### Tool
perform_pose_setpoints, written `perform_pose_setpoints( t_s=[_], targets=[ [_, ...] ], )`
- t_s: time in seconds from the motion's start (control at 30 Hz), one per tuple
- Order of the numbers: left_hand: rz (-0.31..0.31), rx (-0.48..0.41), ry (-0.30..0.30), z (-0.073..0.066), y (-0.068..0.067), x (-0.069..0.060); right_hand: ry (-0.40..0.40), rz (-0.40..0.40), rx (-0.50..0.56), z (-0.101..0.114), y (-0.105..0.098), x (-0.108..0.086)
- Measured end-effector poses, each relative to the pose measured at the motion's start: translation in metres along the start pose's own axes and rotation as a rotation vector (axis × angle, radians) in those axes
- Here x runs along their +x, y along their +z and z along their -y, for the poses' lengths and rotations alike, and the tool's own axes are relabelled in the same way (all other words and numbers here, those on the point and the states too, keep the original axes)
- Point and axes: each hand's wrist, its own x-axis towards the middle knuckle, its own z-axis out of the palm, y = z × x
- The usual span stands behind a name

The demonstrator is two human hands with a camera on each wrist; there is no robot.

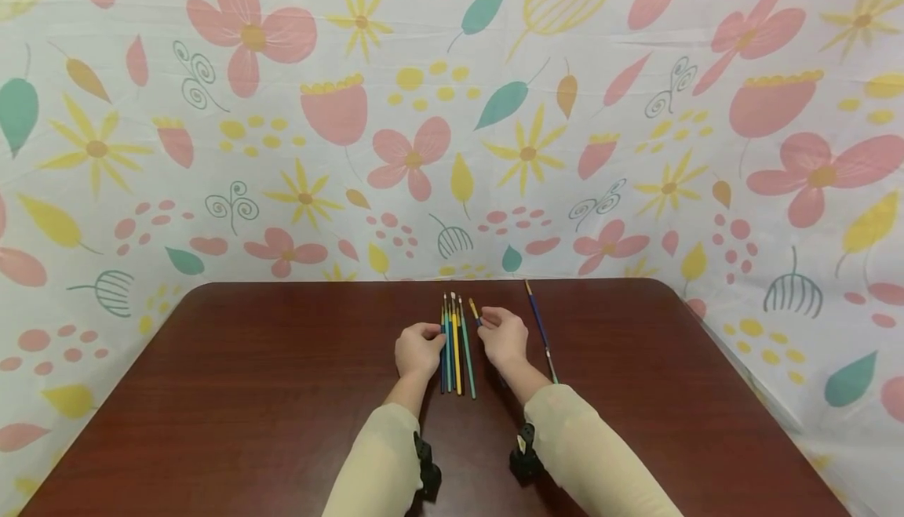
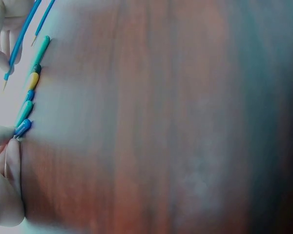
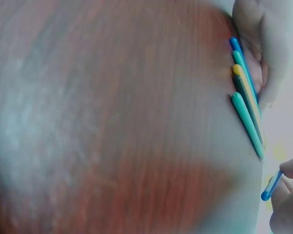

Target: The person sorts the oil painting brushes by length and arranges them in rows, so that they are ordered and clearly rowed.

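Note:
Several slim paintbrushes lie side by side in a row mid-table, with blue, teal and yellow handles, such as the yellow paintbrush (image 1: 457, 352). My left hand (image 1: 418, 351) is at the row's left edge, thumb and fingertips pinching the outermost blue paintbrush (image 2: 23, 127). To the right of the row, my right hand (image 1: 504, 338) holds a separate blue paintbrush (image 3: 272, 187) between thumb and fingers. In the head view its bristle end points away from me and most of its handle is hidden by the hand. The row's handle ends point toward me.
Right of my right hand lies another blue paintbrush (image 1: 537, 314), with a further paintbrush (image 1: 551, 366) at its near end, partly hidden by the forearm. The dark wooden table (image 1: 282, 391) ends at a floral cloth (image 1: 417, 109) behind it.

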Motion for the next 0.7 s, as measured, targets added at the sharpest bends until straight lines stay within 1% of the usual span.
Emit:
perform_pose_setpoints(
  t_s=[0.13,0.3,0.7],
  targets=[
    [0.002,0.0,-0.011,0.001,0.0,0.001,0.026,0.008,0.031,0.0,-0.005,0.001],
    [0.002,0.006,-0.009,0.002,0.002,0.002,0.058,0.019,0.073,0.0,-0.011,0.004],
    [0.002,0.008,-0.006,0.002,0.001,0.002,0.074,-0.005,0.184,0.001,-0.02,0.009]
  ],
)
